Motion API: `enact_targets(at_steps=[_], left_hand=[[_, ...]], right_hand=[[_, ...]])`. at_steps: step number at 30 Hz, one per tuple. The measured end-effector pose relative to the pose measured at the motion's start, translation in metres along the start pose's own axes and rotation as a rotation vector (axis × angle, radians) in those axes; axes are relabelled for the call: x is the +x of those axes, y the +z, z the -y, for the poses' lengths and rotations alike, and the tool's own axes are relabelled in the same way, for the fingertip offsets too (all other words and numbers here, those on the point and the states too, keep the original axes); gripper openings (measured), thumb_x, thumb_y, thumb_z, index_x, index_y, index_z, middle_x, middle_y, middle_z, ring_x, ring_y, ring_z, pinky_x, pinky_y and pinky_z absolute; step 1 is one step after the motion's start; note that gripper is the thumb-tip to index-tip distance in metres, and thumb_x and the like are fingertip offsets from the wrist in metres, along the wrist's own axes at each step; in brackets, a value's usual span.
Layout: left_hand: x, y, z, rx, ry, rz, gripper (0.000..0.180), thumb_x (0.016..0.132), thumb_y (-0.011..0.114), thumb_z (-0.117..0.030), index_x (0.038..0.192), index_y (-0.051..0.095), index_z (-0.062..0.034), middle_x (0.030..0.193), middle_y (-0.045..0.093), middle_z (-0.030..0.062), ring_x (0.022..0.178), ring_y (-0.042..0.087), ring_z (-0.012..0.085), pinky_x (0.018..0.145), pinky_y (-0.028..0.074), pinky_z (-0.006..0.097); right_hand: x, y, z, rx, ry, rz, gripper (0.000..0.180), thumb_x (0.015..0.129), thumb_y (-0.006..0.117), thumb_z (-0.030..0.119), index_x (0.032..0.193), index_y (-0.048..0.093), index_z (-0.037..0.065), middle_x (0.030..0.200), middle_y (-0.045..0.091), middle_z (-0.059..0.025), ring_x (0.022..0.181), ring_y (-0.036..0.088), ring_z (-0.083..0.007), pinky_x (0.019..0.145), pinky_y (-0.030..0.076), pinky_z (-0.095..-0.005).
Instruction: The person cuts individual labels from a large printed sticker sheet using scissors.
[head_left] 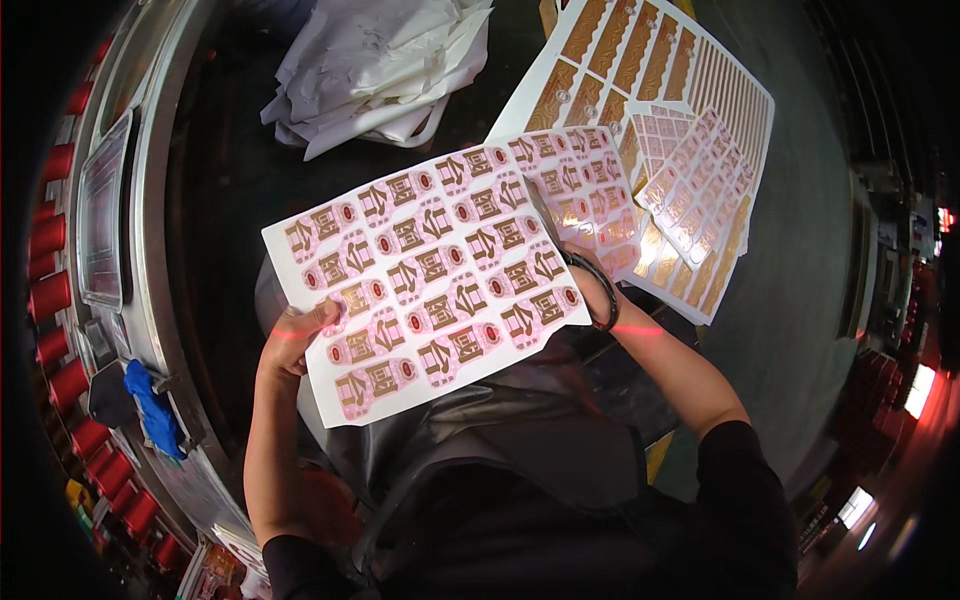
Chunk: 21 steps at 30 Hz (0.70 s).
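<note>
Sheet of pink-gold stickers, left hand grip at edge, right hand beneath

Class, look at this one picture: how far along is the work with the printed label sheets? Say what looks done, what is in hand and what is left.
Done: several pink-and-gold printed label sheets already lie fanned on a large gold-patterned sheet. In hand: the left hand grips one white sheet of pink-and-gold labels by its left edge; the right hand is mostly hidden behind it. Left: this sheet is not yet laid down; any further supply cannot be seen.
</note>
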<state>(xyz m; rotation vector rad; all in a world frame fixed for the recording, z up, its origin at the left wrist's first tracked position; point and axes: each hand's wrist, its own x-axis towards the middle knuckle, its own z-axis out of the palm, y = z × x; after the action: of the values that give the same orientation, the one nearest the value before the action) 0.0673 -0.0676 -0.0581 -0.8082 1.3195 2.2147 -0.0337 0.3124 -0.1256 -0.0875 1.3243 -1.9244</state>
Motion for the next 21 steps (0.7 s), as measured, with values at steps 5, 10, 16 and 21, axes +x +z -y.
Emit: enact_targets(at_steps=[5,10,16,21], left_hand=[[-0.001,0.002,0.0,-0.005,-0.013,-0.011,0.053,0.077,0.07,-0.011,0.124,0.048,0.0002,0.111,0.06,0.0118,0.096,0.061,0.0212,0.08,0.052,0.034],[0.001,-0.004,0.005,0.048,-0.033,-0.041,0.053,0.076,0.07,-0.009,0.124,0.049,-0.0001,0.109,0.06,0.0083,0.092,0.06,0.0177,0.079,0.051,0.031],[0.004,-0.006,0.006,0.038,-0.05,-0.067,0.055,0.075,0.07,-0.008,0.124,0.048,0.001,0.109,0.06,0.0083,0.091,0.06,0.0171,0.079,0.051,0.031],[0.003,-0.002,0.003,0.036,-0.048,-0.058,0.055,0.074,0.071,-0.008,0.124,0.048,0.0017,0.108,0.06,0.008,0.089,0.061,0.0166,0.077,0.052,0.031]], right_hand=[[0.002,0.014,0.025,0.04,0.106,-0.004,0.041,0.088,0.054,0.021,0.122,0.05,-0.002,0.113,0.06,-0.0097,0.098,0.059,-0.0136,0.081,0.048,-0.0273],[0.019,-0.001,0.023,-0.082,0.146,0.094,0.041,0.09,0.051,0.022,0.123,0.05,-0.002,0.117,0.058,-0.0091,0.1,0.057,-0.0141,0.085,0.046,-0.028],[0.017,-0.004,0.007,-0.296,-0.097,0.044,0.033,0.09,0.051,0.019,0.115,0.055,-0.002,0.11,0.06,-0.0068,0.099,0.056,-0.0115,0.082,0.047,-0.0262],[0.016,0.011,0.035,-0.097,0.086,-0.015,0.04,0.089,0.053,0.022,0.122,0.05,0.0,0.115,0.059,-0.0068,0.1,0.055,-0.0129,0.085,0.046,-0.0277]])
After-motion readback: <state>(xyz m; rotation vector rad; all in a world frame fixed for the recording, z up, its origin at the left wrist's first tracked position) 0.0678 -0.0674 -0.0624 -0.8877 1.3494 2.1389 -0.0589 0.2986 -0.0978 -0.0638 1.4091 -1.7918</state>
